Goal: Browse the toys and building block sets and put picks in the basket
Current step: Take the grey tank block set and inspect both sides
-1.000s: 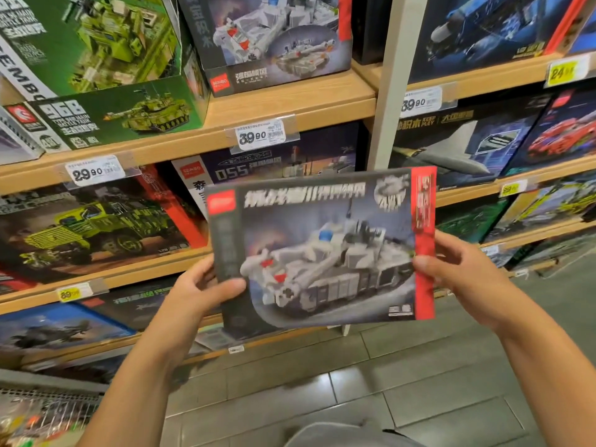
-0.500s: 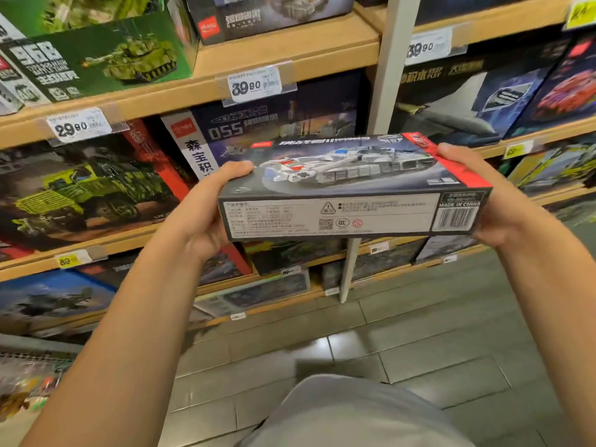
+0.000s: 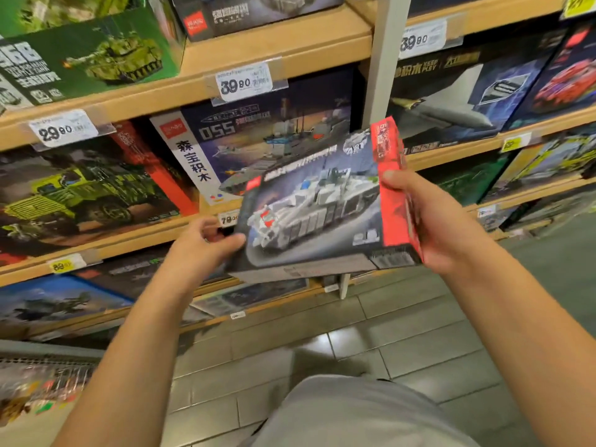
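Observation:
A flat building block box (image 3: 317,208) with a white tank picture and a red right strip is held in front of the shelves, tilted with its right side higher. My right hand (image 3: 432,221) grips its red right edge, thumb on the front. My left hand (image 3: 206,245) pinches the lower left corner, thumb on the front face. A wire basket (image 3: 38,379) with colourful items shows blurred at the lower left.
Wooden shelves (image 3: 277,50) hold many boxed sets: a green tank box (image 3: 96,59), a green truck box (image 3: 80,195), a dark blue "055" ship box (image 3: 258,137), a plane box (image 3: 458,101). Price tags (image 3: 245,82) line the shelf edges. A grey tiled floor (image 3: 371,337) lies below.
The box went from flat, bottom side toward me, to front face tilted toward me. It shifted right and lower. My left hand slid from the left end to the lower left corner.

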